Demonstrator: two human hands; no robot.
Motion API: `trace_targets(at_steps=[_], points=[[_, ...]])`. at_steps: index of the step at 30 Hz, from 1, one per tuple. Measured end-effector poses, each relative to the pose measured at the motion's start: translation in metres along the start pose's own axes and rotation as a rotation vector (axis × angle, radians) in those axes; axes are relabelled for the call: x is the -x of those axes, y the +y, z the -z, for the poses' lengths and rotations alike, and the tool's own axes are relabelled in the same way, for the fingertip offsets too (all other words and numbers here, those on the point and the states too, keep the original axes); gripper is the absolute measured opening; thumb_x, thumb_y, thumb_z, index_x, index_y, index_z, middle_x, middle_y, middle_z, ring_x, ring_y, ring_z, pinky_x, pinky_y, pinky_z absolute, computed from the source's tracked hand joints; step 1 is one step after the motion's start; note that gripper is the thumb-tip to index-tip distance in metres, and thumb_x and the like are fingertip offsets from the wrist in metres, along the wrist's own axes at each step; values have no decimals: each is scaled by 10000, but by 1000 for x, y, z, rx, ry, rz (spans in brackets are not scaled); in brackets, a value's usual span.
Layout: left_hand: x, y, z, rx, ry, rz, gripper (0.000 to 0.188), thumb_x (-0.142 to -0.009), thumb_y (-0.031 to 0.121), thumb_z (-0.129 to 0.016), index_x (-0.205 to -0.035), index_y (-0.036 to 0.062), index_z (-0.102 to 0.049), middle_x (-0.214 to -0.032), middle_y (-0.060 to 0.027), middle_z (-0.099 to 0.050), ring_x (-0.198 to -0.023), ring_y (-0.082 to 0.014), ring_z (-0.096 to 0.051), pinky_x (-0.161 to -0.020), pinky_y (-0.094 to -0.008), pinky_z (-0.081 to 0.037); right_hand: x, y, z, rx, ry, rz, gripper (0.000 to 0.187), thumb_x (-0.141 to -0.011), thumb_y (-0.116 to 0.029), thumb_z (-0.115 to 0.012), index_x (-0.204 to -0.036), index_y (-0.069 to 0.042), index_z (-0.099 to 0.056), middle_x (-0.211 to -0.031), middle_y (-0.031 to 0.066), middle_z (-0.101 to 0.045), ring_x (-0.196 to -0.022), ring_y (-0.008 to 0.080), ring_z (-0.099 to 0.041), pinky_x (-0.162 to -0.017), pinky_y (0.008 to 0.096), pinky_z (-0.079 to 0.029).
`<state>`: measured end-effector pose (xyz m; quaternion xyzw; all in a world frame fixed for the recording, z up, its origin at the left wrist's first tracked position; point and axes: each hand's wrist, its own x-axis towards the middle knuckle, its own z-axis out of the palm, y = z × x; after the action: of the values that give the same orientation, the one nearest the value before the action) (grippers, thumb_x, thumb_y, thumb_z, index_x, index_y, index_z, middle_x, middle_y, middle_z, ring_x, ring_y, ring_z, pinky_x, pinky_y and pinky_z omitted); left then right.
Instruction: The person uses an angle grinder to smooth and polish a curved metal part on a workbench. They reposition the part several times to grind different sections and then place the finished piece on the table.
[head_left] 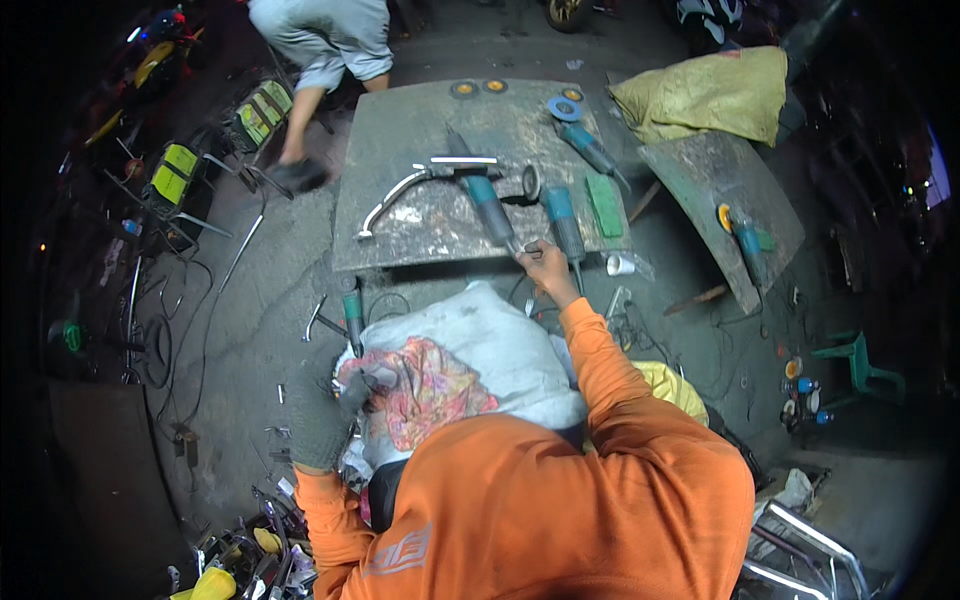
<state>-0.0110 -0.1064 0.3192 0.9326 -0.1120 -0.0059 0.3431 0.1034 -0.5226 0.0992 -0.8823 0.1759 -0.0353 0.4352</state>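
Note:
My left hand [325,415], in a dark grey glove, is at the edge of a pink and orange patterned cloth [425,390] on my lap, its blurred fingers closed on the fabric. My bare right hand [546,268] reaches to the near edge of a worn board. Its fingers pinch the cord end of a teal grinder [487,208]. A bent chrome tube [395,195] lies beside that grinder. Just right of it are another teal grinder [563,222] with a disc and a green block [604,205]. A third grinder [585,145] with a blue disc lies farther back.
The low worktable [400,130] carries several small discs at its far edge. A side board [720,180] holds a further grinder [748,245] and a yellow sack [705,95]. Another person's legs [320,70] are at the far left. Cables and metal parts litter the floor.

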Motion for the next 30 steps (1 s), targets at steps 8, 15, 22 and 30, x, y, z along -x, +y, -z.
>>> trace_targets(at_steps=[8,15,22,30], points=[[-60,20,-50,117,-148,-150,447,-825,254,-822,-1175,8,-694,-1014,-183,-715,-836,-323,-702,-758,-421,-560,-142,-38,-56,267,-191,-61,793,-795,-469,-813,-1347,20,-522,-1365,302,-586,-1242,430,-604,-1043,487,-490],[-132,44,-122,321,-137,-295,393,-867,305,-783,-1144,34,-721,-1013,-173,-735,-870,-312,-704,-799,-403,-550,-170,-59,-74,299,-253,-154,850,-740,-414,-823,-1390,19,-489,-1292,264,-653,-1220,403,-637,-1025,465,-511],[-185,-3,-195,665,-170,322,586,-922,253,-730,-1407,-20,-549,-1259,-187,-661,-1131,-232,-635,-954,-351,-518,-68,-47,-19,-433,-609,-357,704,-752,-359,-795,-1284,59,-601,-1168,188,-680,-1019,294,-672,-917,405,-524],[-173,1,-249,1088,-354,229,650,-890,251,-774,-1420,-38,-530,-1309,-153,-639,-1188,-208,-612,-1004,-324,-500,74,-55,5,-959,-700,-700,562,-884,-360,-753,-1270,4,-569,-1085,174,-694,-808,264,-727,-691,370,-605]])
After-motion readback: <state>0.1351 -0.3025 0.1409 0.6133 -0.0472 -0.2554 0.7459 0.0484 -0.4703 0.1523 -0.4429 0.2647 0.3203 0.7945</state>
